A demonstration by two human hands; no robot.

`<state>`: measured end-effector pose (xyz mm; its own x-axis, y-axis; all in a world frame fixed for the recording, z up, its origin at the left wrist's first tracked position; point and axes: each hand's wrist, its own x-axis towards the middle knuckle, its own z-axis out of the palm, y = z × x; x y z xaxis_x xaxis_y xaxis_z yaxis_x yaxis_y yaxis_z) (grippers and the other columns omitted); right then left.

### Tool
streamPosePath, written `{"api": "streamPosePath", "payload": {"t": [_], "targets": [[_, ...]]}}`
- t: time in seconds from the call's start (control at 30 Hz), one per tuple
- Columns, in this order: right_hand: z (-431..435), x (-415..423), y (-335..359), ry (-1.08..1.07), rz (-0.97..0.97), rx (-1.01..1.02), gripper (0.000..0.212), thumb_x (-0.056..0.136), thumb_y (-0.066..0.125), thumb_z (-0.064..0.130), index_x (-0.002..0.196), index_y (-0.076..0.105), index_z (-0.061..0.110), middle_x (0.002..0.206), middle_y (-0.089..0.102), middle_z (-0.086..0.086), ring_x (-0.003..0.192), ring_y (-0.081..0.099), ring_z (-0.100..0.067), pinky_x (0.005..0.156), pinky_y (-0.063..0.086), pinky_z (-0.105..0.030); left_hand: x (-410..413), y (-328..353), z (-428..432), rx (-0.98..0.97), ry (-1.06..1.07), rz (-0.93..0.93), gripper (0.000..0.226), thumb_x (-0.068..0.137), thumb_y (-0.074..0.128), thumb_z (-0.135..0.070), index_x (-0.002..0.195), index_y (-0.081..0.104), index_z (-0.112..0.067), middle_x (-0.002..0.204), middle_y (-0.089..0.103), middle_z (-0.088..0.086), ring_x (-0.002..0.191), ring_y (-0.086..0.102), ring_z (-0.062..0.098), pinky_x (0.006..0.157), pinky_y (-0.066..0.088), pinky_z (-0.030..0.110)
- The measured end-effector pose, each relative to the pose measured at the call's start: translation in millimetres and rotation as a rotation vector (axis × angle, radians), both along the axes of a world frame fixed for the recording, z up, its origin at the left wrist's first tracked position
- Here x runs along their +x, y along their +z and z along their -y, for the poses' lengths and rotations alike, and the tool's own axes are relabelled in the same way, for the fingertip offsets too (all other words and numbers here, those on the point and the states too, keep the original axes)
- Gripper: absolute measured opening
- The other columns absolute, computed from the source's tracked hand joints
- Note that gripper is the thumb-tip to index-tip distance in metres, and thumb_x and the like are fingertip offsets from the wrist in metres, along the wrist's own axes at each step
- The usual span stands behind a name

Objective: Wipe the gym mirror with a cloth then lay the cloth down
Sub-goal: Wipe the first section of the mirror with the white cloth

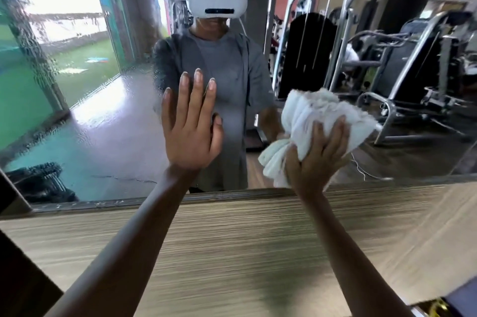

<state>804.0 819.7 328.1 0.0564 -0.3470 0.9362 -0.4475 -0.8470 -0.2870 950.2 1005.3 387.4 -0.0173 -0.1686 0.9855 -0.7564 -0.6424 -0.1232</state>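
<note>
The gym mirror (108, 115) fills the upper part of the head view, its left portion streaked and wet-looking. My left hand (192, 131) lies flat against the glass near the middle, fingers straight and spread. My right hand (316, 156) grips a bunched white cloth (317, 115) and holds it against the mirror's lower right area. Part of the cloth hangs below my right palm.
A wood-grain panel (245, 244) runs below the mirror's bottom edge. The glass reflects a person wearing a white headset, gym machines on the right and a bright doorway on the left. A dark object sits at the lower left corner.
</note>
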Motion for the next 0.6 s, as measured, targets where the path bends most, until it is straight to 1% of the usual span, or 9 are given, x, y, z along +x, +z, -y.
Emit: {"api": "streamPosePath", "payload": {"t": [0.07,0.13,0.2,0.3,0.37,0.43,0.47,0.53,0.6], "targets": [[-20,14,26,0.020,0.109,0.117,0.065,0.089,0.047,0.048,0.145,0.037,0.017,0.154,0.032,-0.028,0.144,0.023,-0.036,0.108,0.023,-0.070,1,0,0,-0.006,0.000,0.001,0.054,0.099,0.049,-0.023,0.150,0.044,-0.006,0.156,0.039,0.018,0.147,0.032,0.035,0.123,0.015,0.051],[-44,27,31,0.040,0.091,0.086,0.066,0.090,0.045,0.049,0.147,0.035,0.017,0.154,0.032,-0.028,0.144,0.022,-0.036,0.108,0.019,-0.065,2,-1,-1,-0.008,-0.007,0.004,0.055,0.098,0.051,-0.022,0.150,0.044,-0.006,0.156,0.040,0.018,0.147,0.032,0.035,0.123,0.015,0.051],[-60,33,12,0.049,-0.069,-0.072,0.067,0.090,0.043,0.052,0.148,0.034,0.020,0.155,0.030,-0.023,0.147,0.019,-0.033,0.107,0.020,-0.058,4,-2,-2,-0.006,-0.016,0.011,0.056,0.098,0.051,-0.023,0.151,0.043,-0.007,0.156,0.039,0.017,0.148,0.032,0.034,0.123,0.016,0.051],[-46,19,-26,0.046,-0.346,-0.394,0.064,0.094,0.037,0.056,0.151,0.030,0.027,0.163,0.018,-0.011,0.148,0.017,-0.028,0.100,0.030,-0.056,6,-2,-3,0.004,-0.034,0.022,0.056,0.098,0.050,-0.023,0.151,0.043,-0.007,0.157,0.038,0.017,0.148,0.031,0.034,0.122,0.019,0.053],[-23,3,-39,0.066,-0.392,-0.462,0.057,0.094,0.037,0.055,0.143,0.040,0.027,0.165,0.012,-0.007,0.147,0.019,-0.025,0.096,0.033,-0.054,4,-1,-4,0.004,-0.052,0.017,0.056,0.097,0.051,-0.021,0.150,0.044,-0.006,0.157,0.038,0.017,0.148,0.030,0.033,0.121,0.021,0.054],[-5,-10,-33,0.059,-0.344,-0.347,0.056,0.084,0.045,0.052,0.133,0.047,0.024,0.160,0.019,-0.011,0.149,0.016,-0.025,0.097,0.032,-0.055,2,-2,-4,0.005,-0.071,0.005,0.055,0.097,0.050,-0.020,0.151,0.044,-0.006,0.158,0.036,0.016,0.149,0.029,0.032,0.121,0.020,0.054],[1,-12,-22,0.030,-0.274,-0.254,0.057,0.082,0.048,0.050,0.131,0.048,0.021,0.157,0.025,-0.016,0.148,0.017,-0.028,0.098,0.031,-0.058,1,-2,-4,0.004,-0.074,0.004,0.055,0.097,0.050,-0.020,0.151,0.043,-0.007,0.158,0.036,0.015,0.150,0.028,0.032,0.121,0.021,0.054],[-2,-5,17,-0.030,-0.084,-0.074,0.060,0.083,0.049,0.048,0.136,0.045,0.018,0.154,0.032,-0.023,0.145,0.024,-0.033,0.103,0.028,-0.065,1,-1,-4,-0.003,-0.076,0.002,0.056,0.097,0.051,-0.020,0.151,0.044,-0.007,0.158,0.034,0.014,0.150,0.027,0.031,0.121,0.022,0.054],[-18,12,59,-0.014,0.080,0.053,0.066,0.087,0.047,0.048,0.145,0.036,0.020,0.156,0.031,-0.024,0.145,0.023,-0.033,0.108,0.018,-0.068,1,0,-5,-0.006,-0.079,0.005,0.055,0.097,0.051,-0.020,0.150,0.044,-0.007,0.159,0.033,0.014,0.150,0.028,0.032,0.120,0.023,0.055]]}}
